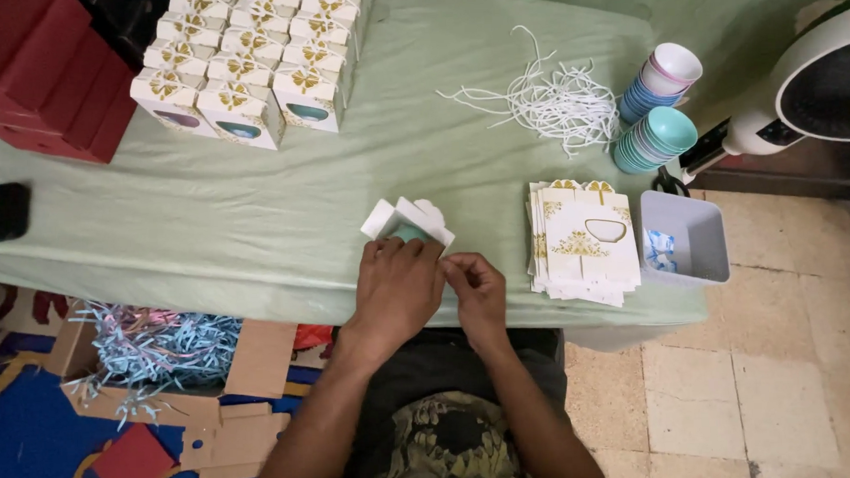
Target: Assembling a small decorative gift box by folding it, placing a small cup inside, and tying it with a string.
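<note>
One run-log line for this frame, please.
left hand: on small white box | right hand: pinching box edge | flat box blanks: right | table

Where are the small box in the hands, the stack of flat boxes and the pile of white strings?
small box (407, 223), head view, on its open top flaps.
stack of flat boxes (583, 242), head view, on the top sheet's middle.
white strings (558, 104), head view, on the tangle's middle.
</note>
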